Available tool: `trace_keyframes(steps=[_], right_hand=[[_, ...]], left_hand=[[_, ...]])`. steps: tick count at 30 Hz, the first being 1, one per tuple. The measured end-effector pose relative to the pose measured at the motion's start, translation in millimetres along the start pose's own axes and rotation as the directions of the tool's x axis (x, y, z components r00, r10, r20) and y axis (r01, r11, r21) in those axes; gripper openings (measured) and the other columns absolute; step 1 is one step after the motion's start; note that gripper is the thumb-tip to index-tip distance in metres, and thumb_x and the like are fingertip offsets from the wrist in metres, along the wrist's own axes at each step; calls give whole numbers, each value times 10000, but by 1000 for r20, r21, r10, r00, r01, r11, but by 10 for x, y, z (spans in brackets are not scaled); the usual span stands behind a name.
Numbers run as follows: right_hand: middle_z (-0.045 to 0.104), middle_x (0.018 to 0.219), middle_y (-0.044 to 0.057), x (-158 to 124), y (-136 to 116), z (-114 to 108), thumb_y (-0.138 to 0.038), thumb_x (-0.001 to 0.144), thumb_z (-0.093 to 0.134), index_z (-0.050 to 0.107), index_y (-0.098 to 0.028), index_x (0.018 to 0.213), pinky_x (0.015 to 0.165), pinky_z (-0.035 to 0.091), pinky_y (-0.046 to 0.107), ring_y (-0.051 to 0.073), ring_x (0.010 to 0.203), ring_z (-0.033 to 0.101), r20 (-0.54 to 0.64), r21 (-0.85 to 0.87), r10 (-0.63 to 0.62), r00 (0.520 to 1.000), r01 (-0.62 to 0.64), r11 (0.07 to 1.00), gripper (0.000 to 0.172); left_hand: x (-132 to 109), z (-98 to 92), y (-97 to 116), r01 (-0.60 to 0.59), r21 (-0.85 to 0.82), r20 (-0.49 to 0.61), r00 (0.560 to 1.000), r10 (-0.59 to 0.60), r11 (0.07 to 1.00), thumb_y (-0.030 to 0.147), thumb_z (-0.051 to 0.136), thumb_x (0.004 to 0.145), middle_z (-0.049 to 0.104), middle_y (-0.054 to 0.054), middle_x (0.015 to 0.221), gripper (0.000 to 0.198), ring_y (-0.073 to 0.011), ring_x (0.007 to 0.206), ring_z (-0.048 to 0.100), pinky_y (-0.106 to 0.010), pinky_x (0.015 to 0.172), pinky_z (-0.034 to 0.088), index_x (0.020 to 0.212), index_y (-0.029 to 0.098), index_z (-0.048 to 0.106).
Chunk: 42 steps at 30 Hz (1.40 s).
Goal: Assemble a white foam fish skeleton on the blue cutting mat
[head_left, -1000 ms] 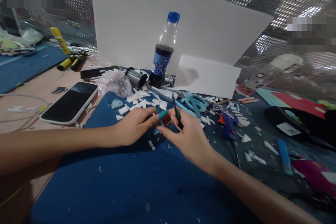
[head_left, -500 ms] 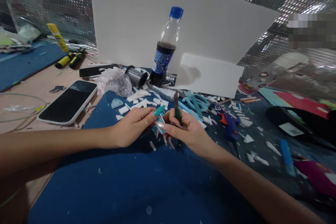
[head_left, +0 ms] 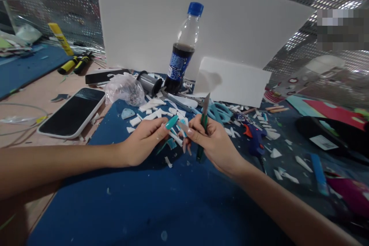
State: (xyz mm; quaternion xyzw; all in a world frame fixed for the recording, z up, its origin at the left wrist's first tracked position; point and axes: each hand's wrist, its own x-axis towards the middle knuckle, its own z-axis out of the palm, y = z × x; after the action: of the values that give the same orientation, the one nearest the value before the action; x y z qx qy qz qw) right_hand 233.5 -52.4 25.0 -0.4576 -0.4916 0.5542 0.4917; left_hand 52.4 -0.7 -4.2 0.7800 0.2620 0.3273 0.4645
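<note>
My right hand (head_left: 215, 142) is closed around a green craft knife (head_left: 202, 127), its blade pointing up and away. My left hand (head_left: 144, 142) sits just to its left, fingers curled in a pinch, with a long teal nail showing. Between the two hands is a small white foam piece (head_left: 176, 137), pinched at the fingertips. Both hands hover over a dark blue cutting mat (head_left: 138, 196) strewn with white foam scraps (head_left: 157, 112).
A cola bottle (head_left: 182, 50) stands behind the hands before a large white board (head_left: 161, 15). A phone (head_left: 72, 112) lies to the left, next to a plastic bag (head_left: 125, 89). Teal scissors (head_left: 219, 110), a blue glue gun (head_left: 255, 136) and coloured sheets lie to the right.
My right hand turned the knife from lying flat and forward to upright and drew slightly toward me. My left hand stayed in place, still pinching. The view shifted a little.
</note>
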Motion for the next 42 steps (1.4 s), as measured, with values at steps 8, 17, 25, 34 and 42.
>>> trace_keyframes(steps=[8, 17, 25, 34, 42], right_hand=[[340, 610, -84, 8, 14, -25, -351, 782, 714, 307, -215, 619, 425, 418, 223, 51, 456, 465, -20, -123, -30, 999, 27, 992, 458], [337, 550, -97, -6, -4, 4, -286, 774, 725, 312, -210, 616, 430, 296, 221, 44, 441, 348, 64, -103, 20, 998, -13, 995, 449], [329, 593, -85, -48, -25, 54, -325, 810, 688, 304, -208, 626, 450, 310, 225, 59, 480, 339, 106, 25, 72, 992, -75, 997, 442], [468, 557, -68, 16, -25, -62, -305, 871, 596, 300, -220, 642, 437, 304, 218, 61, 470, 420, -34, -261, -68, 997, 57, 964, 384], [479, 460, -65, 116, -34, -269, -548, 897, 484, 402, -216, 678, 386, 343, 221, 61, 364, 447, -260, -498, -69, 963, -72, 864, 406]], left_hand=[[208, -113, -119, 67, 229, -171, 985, -28, 971, 344, 356, 951, 497, -3, 699, 231, -131, 607, 439, -274, 571, 373, 847, 176, 475], [147, -93, 58, -108, 210, 111, 990, 86, 972, 355, 265, 992, 485, -37, 861, 313, -158, 791, 468, -307, 743, 421, 923, 162, 501], [142, -60, 37, -98, 31, 185, 979, 91, 995, 306, 468, 921, 509, -1, 754, 186, -129, 666, 466, -262, 612, 355, 808, 159, 492], [120, -51, -7, -53, 95, 187, 982, 34, 994, 228, 601, 851, 497, 36, 666, 165, -108, 592, 436, -235, 546, 330, 755, 170, 481], [117, -64, -22, -138, 59, 38, 990, 136, 989, 312, 725, 775, 588, 19, 650, 243, -90, 560, 521, -189, 514, 411, 713, 145, 559]])
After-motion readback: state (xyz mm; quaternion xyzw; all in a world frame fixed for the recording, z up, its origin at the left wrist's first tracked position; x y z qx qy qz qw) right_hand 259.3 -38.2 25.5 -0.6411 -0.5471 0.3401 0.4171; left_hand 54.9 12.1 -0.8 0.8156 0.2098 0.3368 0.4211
